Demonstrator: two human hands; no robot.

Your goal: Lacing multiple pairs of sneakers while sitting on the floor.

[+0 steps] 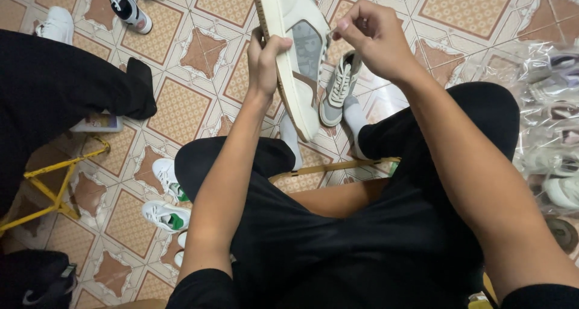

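My left hand [263,61] grips the sole edge of a cream and grey sneaker [297,49], holding it up on its side above my lap. My right hand [373,36] is pinched at the shoe's upper, fingertips closed on something thin that looks like a lace end. A matching grey and white sneaker [338,90] lies on the tiled floor just beyond, partly hidden behind the held shoe. My legs in black trousers fill the lower half of the view.
White and green sneakers [166,194] lie on the floor at the left. Another person's black-trousered leg [54,86] is at the far left, beside a yellow metal frame [54,176]. Clear plastic bags of shoes [552,134] pile up at the right. A black and white sneaker [126,6] lies top left.
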